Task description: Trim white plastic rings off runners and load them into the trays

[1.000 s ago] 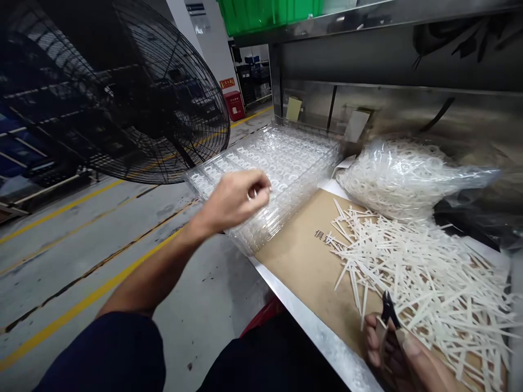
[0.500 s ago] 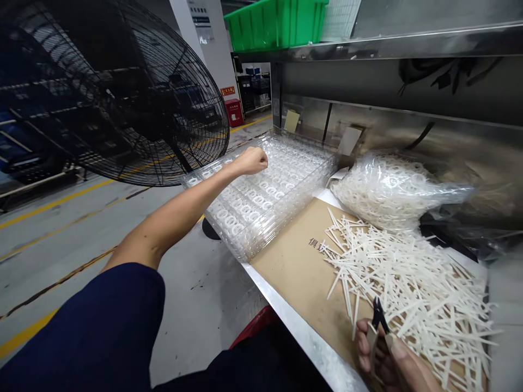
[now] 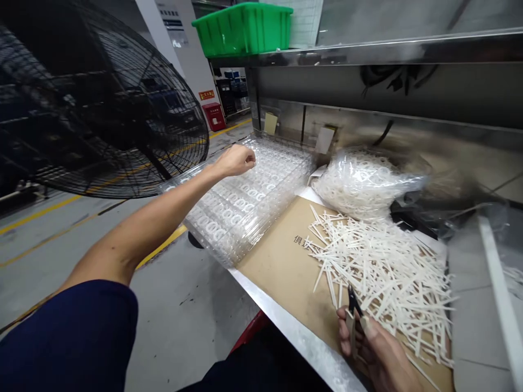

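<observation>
My left hand [image 3: 237, 159] reaches out over a clear plastic tray [image 3: 261, 215] with rows of white rings in its pockets. Its fingers are curled closed, and whatever they hold is hidden. Low on the right, my right hand [image 3: 376, 343] grips a pair of cutting pliers [image 3: 353, 313], its dark jaws pointing up and slightly apart. Beyond the pliers lies a loose heap of thin white plastic sticks [image 3: 388, 277] on brown cardboard [image 3: 269, 272]. Behind that heap, a clear bag [image 3: 363, 179] holds many white ring-shaped parts.
A large black fan [image 3: 122, 103] stands at the left, close to the tray's far side. Over the bench runs a metal shelf [image 3: 347, 56] bearing a green bin [image 3: 243, 30]. The bench's metal edge [image 3: 286, 332] slants across the front.
The view has turned a little to the right, so things sit farther left. My left hand stays closed above the tray; my right hand still holds the pliers by the white sticks.
</observation>
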A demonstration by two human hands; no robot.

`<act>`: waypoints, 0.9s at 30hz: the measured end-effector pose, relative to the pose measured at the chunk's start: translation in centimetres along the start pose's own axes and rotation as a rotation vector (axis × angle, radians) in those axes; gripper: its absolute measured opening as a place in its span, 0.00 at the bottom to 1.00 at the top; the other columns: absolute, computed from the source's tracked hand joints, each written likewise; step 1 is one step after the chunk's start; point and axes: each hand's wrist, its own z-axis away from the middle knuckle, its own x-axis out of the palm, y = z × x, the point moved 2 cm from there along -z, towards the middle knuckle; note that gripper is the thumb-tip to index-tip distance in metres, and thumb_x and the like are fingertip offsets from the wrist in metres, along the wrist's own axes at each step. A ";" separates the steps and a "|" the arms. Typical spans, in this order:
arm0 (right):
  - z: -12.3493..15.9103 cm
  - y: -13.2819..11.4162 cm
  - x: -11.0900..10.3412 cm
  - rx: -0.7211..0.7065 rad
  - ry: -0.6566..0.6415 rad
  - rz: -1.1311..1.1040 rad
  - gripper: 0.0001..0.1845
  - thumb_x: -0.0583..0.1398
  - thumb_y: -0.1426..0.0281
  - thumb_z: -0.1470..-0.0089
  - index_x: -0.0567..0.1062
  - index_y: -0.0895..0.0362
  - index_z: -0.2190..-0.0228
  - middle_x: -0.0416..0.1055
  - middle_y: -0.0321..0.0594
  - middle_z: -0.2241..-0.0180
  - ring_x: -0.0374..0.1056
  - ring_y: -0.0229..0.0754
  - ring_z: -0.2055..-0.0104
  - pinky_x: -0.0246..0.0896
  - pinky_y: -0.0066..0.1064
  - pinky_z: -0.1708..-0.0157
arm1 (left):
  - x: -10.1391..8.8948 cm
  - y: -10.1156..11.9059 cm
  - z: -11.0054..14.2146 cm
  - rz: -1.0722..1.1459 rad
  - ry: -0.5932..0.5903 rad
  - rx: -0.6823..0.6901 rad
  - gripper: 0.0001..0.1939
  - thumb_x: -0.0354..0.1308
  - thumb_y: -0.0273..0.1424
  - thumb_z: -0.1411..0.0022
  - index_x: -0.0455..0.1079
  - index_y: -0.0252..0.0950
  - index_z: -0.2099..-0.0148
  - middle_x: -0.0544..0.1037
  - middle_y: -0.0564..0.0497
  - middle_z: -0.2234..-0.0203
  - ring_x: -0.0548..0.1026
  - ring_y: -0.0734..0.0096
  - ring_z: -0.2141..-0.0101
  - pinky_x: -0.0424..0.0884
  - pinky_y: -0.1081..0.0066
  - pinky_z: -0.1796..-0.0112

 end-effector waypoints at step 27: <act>-2.7 2.8 0.3 -1.223 -0.073 1.306 0.33 0.46 0.46 0.28 0.71 0.60 0.44 0.80 0.52 0.57 0.78 0.52 0.60 0.74 0.38 0.58 | 3.4 15.9 -24.2 0.062 -0.132 0.064 0.16 0.62 0.24 0.47 0.79 0.33 0.54 0.82 0.40 0.61 0.80 0.51 0.55 0.73 0.64 0.52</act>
